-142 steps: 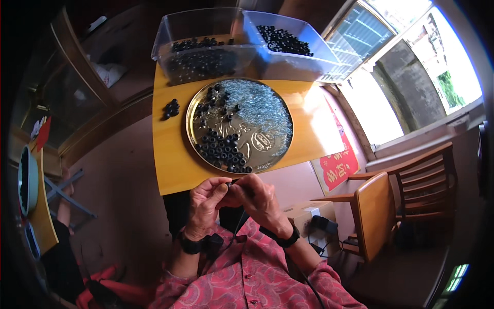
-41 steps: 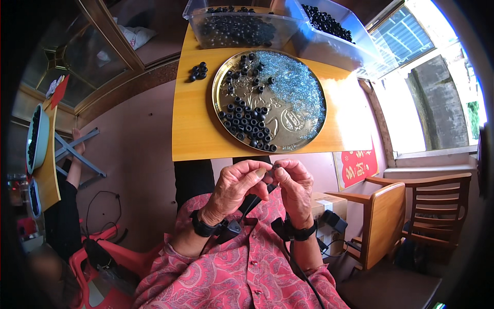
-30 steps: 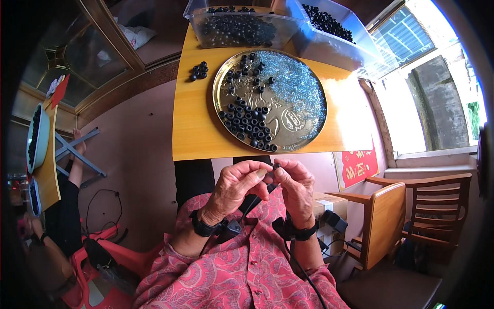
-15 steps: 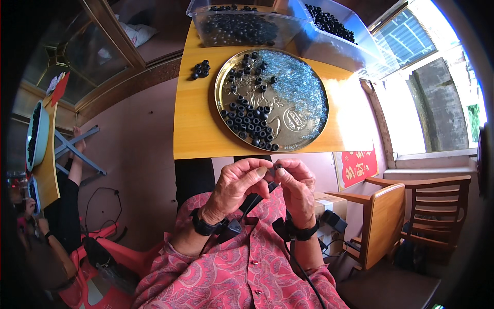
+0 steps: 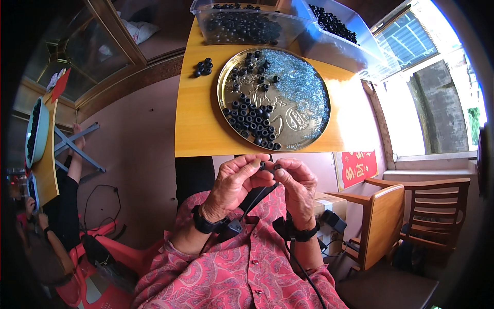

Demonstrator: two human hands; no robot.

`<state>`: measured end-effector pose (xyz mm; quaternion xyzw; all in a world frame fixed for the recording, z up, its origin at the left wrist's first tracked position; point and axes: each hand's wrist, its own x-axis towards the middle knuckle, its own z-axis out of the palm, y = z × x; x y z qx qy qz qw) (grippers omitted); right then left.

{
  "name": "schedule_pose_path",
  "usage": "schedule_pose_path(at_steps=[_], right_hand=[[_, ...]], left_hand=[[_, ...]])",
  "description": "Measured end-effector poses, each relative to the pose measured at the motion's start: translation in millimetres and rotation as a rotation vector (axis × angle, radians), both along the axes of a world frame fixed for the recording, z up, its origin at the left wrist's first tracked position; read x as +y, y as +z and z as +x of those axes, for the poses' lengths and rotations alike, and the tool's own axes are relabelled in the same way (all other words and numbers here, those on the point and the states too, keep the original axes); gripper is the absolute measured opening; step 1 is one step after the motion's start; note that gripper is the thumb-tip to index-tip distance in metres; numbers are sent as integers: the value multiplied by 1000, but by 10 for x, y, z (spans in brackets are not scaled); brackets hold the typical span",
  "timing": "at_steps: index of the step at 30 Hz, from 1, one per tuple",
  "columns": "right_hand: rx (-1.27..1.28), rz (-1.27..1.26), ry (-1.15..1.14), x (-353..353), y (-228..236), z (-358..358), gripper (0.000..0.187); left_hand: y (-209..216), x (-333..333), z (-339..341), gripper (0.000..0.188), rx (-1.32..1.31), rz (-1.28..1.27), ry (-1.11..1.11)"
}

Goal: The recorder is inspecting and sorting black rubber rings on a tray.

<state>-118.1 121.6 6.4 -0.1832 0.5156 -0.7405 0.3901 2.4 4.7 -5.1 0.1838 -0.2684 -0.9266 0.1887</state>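
Left hand (image 5: 242, 175): grip pinched on small round black bead (image 5: 263, 166). Right hand (image 5: 297, 183): pinched on small dark piece (image 5: 278, 166). Both just off yellow wooden bench (image 5: 198, 123), near round gold-coloured metal tray (image 5: 289, 140).

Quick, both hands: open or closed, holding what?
Left hand: closed, pinching what looks like a black bead.
Right hand: closed, pinching a dark piece, too small to identify.
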Motion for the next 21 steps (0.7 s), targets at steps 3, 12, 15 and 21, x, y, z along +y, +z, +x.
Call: schedule_pose_path(at_steps=[3, 12, 15, 21], right_hand=[[90, -33, -15, -8, -8, 1, 17], [224, 1, -28, 10, 108, 36, 17], [246, 6, -28, 2, 117, 81, 18], [284, 11, -27, -17, 133, 101, 18]], left_hand=[[26, -8, 5, 28, 47, 16, 0], [-10, -34, 40, 26, 70, 44, -49], [-78, -23, 38, 24, 70, 112, -46], [-56, -13, 36, 23, 78, 150, -35]])
